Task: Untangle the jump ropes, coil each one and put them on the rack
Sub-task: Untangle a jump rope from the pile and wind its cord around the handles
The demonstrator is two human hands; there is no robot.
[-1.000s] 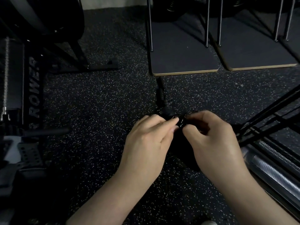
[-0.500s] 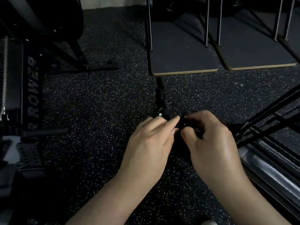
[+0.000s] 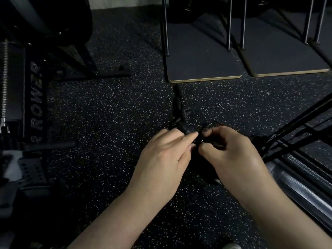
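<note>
Near the viewer, both hands meet over the speckled floor (image 3: 111, 112). The left hand (image 3: 161, 159) lies on the black tangle of jump ropes (image 3: 195, 141), fingers nearly straight, its grip loose. The right hand (image 3: 231, 151) pinches a strand between curled fingers and thumb. Beyond the hands, black handles (image 3: 179, 108) stick out of the tangle. Farther off stand two flat boards (image 3: 203, 69) with thin metal rods. A rower (image 3: 36, 97) sits at the left.
</note>
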